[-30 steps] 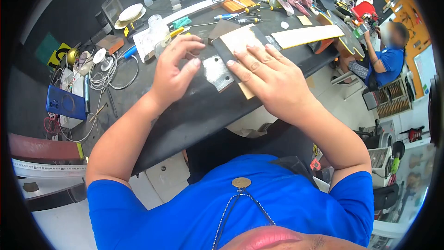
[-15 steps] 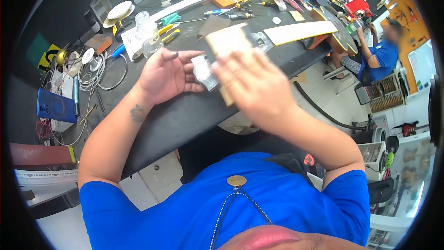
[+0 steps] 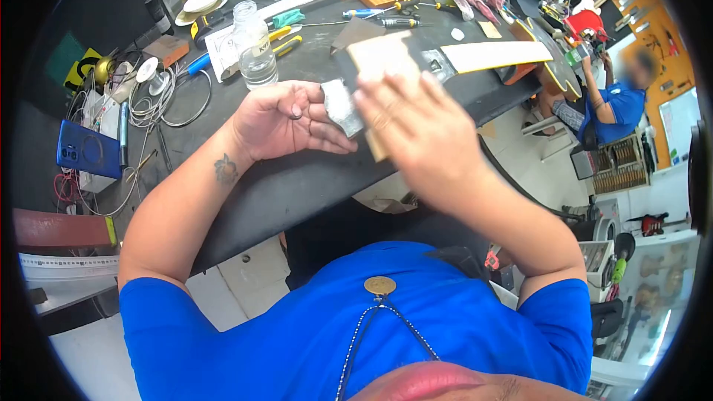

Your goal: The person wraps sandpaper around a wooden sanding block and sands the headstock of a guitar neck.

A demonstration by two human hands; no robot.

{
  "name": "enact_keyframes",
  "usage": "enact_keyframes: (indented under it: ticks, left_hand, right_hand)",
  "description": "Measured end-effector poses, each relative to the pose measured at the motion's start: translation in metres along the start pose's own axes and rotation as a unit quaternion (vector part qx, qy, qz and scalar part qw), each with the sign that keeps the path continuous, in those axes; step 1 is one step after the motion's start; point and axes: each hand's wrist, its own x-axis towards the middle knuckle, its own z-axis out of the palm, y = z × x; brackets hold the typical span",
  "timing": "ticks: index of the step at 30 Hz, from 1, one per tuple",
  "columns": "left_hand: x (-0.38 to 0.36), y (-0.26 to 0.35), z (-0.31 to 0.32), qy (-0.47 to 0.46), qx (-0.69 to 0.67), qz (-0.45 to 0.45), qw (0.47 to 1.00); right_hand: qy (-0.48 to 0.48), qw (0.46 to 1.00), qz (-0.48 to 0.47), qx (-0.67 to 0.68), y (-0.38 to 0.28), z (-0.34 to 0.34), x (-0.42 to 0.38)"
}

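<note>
My left hand (image 3: 286,122) is turned palm up, its fingers curled against the edge of a small flat whitish-silver piece (image 3: 340,106). Just right of it, my right hand (image 3: 423,130) lies palm down with long, outstretched fingers on a flat tan panel (image 3: 375,53). Most of the panel's middle is hidden under that hand; its upper end and a narrow lower end show. A dark sheet (image 3: 359,32) lies behind the panel. Near my left fingers stands a glass jar (image 3: 257,56) of clear liquid.
The black worktable (image 3: 297,186) carries coiled cable (image 3: 152,96), a blue phone (image 3: 89,150), yellow-handled pliers (image 3: 286,46), screwdrivers (image 3: 397,22) and a long pale strip (image 3: 497,56). A person (image 3: 620,104) in blue sits at the right.
The whole view has shifted a little. My left thumb has bent inward and its fingers reach further under the whitish-silver piece. My right hand stays on the tan panel, less blurred.
</note>
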Motion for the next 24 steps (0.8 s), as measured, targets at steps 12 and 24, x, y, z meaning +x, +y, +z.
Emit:
enact_keyframes:
  ticks: [12, 24]
  left_hand:
    - [0.004, 0.001, 0.011, 0.019, 0.036, 0.028, 0.999]
    - [0.006, -0.008, 0.025, 0.088, 0.169, 0.061, 0.98]
  right_hand:
    - [0.021, 1.0, -0.008, -0.02, 0.017, 0.005, -0.004]
    - [0.011, 1.0, 0.001, 0.021, 0.0, -0.001, -0.007]
